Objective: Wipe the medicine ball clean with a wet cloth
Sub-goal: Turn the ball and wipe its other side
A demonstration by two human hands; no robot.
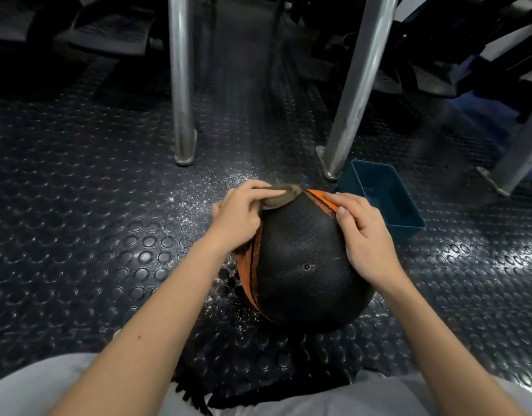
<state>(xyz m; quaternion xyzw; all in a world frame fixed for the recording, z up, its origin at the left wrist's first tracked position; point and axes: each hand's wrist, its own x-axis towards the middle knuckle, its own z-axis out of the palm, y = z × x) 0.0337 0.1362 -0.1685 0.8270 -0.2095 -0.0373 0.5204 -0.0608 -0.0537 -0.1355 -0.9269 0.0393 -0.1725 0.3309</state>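
Now our left hand point(239, 217) curls its fingers round the bunched brown cloth point(278, 199) atop the black-and-orange textured medicine ball point(304, 259) on the studded floor point(78, 205); our right hand point(367, 232) lies flat against it.

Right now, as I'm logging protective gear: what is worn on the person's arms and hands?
Nothing shows: the left forearm and right forearm are bare, no sleeves in view. The left hand and right hand wear no gloves, and no watch, ring or bracelet is visible. Light grey clothing covers the lap.
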